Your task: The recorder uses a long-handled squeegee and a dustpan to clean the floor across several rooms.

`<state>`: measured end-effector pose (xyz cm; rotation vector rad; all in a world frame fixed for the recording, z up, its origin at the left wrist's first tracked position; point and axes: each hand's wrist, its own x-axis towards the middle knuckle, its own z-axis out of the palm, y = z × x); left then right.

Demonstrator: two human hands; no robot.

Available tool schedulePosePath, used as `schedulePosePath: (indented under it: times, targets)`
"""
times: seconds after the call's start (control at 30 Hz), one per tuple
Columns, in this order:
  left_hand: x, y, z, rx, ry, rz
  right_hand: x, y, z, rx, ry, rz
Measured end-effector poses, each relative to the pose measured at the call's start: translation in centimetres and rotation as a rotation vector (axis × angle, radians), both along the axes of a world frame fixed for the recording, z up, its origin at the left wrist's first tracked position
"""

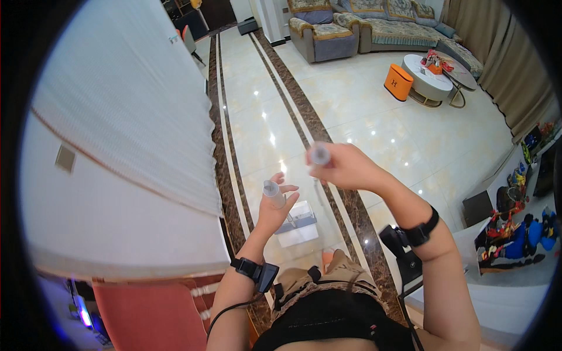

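Note:
My left hand (273, 210) holds a pale grey tubular handle (274, 195) loosely, its fingers partly spread. Its thin shaft runs down to a long-handled dustpan (296, 223) with a row of comb teeth, flat on the tiles in front of me. Higher and to the right, my right hand (344, 164) grips a second pole by its round grey end (320, 154), blurred by motion. Below that hand a faint length of pole shows; what it carries at the bottom cannot be made out.
To the left hangs a white pleated curtain (131, 87) above a red chair back (145, 316). An orange bin (398, 82) stands beside a round coffee table (428, 74), before a sofa (399, 37). Toys crowd a low cabinet (518, 237) on the right.

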<state>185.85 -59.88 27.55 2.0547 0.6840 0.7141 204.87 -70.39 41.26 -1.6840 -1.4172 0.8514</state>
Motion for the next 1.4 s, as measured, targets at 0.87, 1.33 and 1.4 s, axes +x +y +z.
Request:
schedulePosePath:
  times: [0.87,1.33,1.4]
  targets:
    - [39.7,64.7,1.5,-0.075,-0.218,0.055,30.1,69.3,-19.1,-0.441,1.858,-0.339]
    - [54.3,100.5,3.5,-0.042,-0.156,0.191,42.3,107.7,-17.9,-0.276,1.746,-0.265]
    - [55.6,107.1,3.3,0.011,-0.064,0.102,45.5,113.4,-18.1,-0.248,1.708,-0.193]
